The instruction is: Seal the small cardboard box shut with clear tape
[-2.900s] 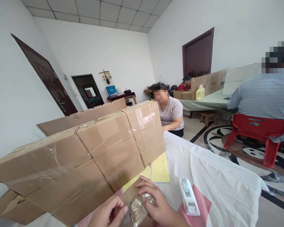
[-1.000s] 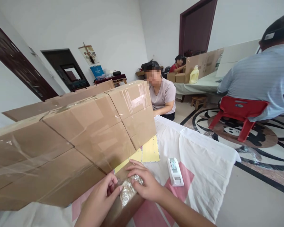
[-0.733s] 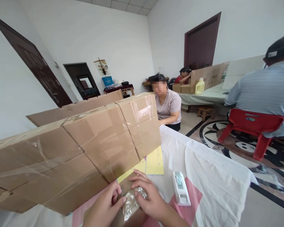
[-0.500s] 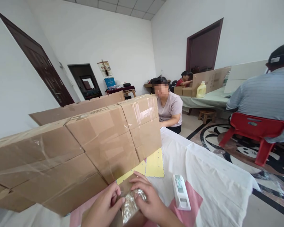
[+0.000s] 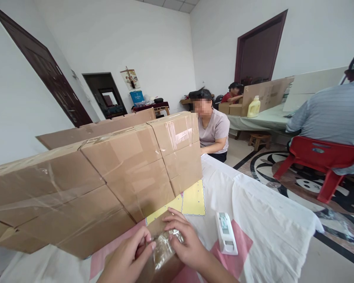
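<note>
1. The left hand curls its fingers and thumb onto the left end of a crinkled clear bag; the grip is closed.
2. The right hand pinches the bag's right end, fingers bent over it.
3. The bag lies on a small brown box just before the stacked cartons; a white sealer lies near on the tablecloth.

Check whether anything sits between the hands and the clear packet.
Nothing visible does. The left hand and right hand both already pinch the packet from either side. The cardboard wall stands behind them and the white device lies apart on the cloth to the right.
</note>
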A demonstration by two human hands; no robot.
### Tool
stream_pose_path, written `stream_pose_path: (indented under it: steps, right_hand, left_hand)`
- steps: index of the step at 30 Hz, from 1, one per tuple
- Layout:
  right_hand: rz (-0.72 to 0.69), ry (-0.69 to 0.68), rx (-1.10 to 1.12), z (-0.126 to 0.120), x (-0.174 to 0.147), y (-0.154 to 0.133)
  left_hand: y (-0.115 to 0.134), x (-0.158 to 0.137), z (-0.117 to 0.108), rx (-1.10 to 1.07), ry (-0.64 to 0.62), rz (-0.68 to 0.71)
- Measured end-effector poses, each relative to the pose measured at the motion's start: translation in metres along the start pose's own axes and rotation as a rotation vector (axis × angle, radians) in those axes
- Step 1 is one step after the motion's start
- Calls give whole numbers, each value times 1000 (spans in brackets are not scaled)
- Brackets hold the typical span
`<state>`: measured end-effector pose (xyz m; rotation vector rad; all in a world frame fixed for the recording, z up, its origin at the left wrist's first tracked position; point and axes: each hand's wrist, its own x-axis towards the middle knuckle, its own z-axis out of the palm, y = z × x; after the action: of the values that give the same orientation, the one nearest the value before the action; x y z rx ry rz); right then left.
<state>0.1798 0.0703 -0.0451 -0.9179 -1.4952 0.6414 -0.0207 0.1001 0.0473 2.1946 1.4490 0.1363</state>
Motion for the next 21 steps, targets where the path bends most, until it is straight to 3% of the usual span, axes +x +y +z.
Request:
stream_pose_path:
  steps: [10, 16, 21]
  right_hand:
    - [-21, -7, -14, -1, 0, 0]
    - [-16, -5, -23, 0, 1, 3]
    - [-57, -16, -8, -1, 2, 4]
  left_hand:
    - [14, -8, -3, -57, -41, 85]
    - [11, 1, -3, -56, 14, 6]
    - [16, -8, -12, -124, 15, -28]
